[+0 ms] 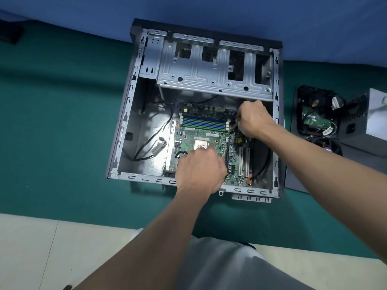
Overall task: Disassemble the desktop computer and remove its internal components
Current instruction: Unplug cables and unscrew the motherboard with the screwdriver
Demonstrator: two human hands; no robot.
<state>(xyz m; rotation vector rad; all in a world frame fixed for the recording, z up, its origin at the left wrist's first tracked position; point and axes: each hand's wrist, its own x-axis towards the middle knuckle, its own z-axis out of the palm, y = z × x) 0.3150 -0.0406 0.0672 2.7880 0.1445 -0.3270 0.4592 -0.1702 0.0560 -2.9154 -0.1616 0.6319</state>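
The left hand (pixel 199 170) rests on the near part of the green motherboard (pixel 194 132), fingers curled; any grip is hidden. Farther, the right hand (pixel 253 120) clamps a slim dark screwdriver (pixel 234 127) on a board screw, probably removing the mounting screws. Next: seat the tip and turn squarely. The open grey metal case (pixel 124 122) holds the board and black cables (pixel 144 158); the black tray (pixel 295 114), right, holds wired parts.

Right hand (pixel 253 119) with dark tool (pixel 234 127), left hand (pixel 199 170) over motherboard (pixel 201 130) in case (pixel 125 120)

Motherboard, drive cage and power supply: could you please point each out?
motherboard (pixel 188 141), head view, bare green board.
drive cage (pixel 199 76), head view, flat metal plate.
power supply (pixel 374 122), head view, grey top face.
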